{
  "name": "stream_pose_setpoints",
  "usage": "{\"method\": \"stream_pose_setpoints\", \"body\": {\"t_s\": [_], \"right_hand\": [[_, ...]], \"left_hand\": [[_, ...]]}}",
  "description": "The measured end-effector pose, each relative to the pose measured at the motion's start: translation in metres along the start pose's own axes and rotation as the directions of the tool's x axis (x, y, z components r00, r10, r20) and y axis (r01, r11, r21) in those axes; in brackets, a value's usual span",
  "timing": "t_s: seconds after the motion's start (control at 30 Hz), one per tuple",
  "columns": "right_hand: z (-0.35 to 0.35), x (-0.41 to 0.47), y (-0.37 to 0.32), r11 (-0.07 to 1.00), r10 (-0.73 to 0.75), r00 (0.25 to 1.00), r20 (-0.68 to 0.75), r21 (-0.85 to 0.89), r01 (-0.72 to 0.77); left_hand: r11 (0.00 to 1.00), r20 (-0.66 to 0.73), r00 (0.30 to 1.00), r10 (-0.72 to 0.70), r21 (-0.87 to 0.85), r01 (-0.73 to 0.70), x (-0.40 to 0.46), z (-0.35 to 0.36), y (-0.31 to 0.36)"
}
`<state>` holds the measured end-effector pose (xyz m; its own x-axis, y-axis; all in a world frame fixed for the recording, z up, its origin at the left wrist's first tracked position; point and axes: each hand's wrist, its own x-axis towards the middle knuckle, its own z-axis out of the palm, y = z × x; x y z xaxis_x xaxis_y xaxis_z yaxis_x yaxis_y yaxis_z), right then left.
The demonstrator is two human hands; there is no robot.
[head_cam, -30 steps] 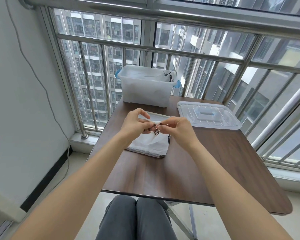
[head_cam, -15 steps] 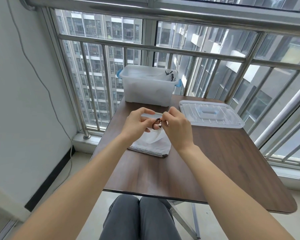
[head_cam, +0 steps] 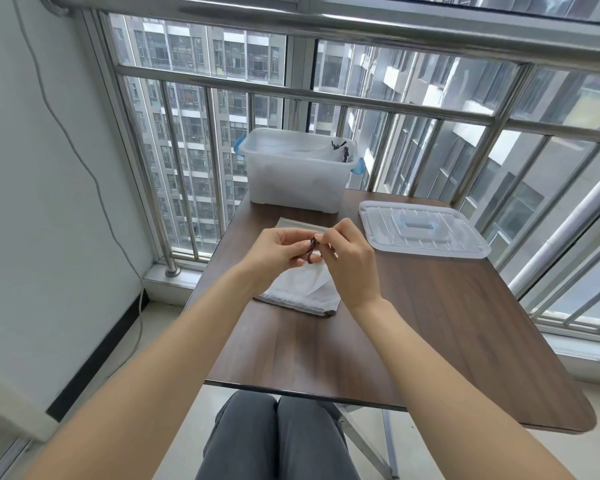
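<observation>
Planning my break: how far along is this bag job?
Done: the lid lies off the bin, on the table. In hand: left hand and right hand pinch the cord of the bag. Left, probably: finishing the cord; the bag lies on the table, outside the bin.

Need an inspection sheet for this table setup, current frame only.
Surface: dark wood-grain table.
Job's things: white cloth bag lying on the table; dark cord looped above it.
Clutter: open translucent bin at the far edge; lid flat on the table beside it.
Hands: left hand and right hand both pinch the cord.
Cables: thin wire down the left wall.
Surroundings: metal railing, tower blocks outside.
</observation>
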<state>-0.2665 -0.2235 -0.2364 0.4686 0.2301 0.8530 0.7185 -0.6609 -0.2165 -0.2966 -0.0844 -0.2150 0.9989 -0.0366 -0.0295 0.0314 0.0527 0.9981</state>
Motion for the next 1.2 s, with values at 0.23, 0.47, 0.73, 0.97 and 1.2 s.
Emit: {"method": "stream_pose_setpoints", "body": {"t_s": [0.23,0.47,0.73,0.97,1.2], "right_hand": [[-0.006,-0.01,0.006,0.941,0.274,0.951,0.142,0.165,-0.296],[-0.015,-0.022,0.011,0.861,0.461,0.869,0.179,0.147,-0.487],[-0.015,-0.02,0.01,0.777,0.608,0.771,0.189,0.06,-0.627],[-0.01,-0.024,0.001,0.694,0.683,0.711,0.168,0.158,-0.703],[-0.017,-0.019,0.007,0.612,0.753,0.637,0.166,0.179,-0.77]], "left_hand": [[0.945,-0.23,0.969,0.095,0.328,-0.015,-0.001,0.001,0.001],[0.698,-0.242,0.954,0.178,0.715,0.051,-0.011,0.006,-0.002],[0.59,-0.256,0.94,0.225,0.803,0.078,-0.018,0.008,0.002],[0.614,-0.38,0.878,0.292,0.778,0.133,-0.02,0.01,-0.004],[0.627,-0.43,0.845,0.317,0.764,0.154,-0.017,0.005,-0.008]]}}
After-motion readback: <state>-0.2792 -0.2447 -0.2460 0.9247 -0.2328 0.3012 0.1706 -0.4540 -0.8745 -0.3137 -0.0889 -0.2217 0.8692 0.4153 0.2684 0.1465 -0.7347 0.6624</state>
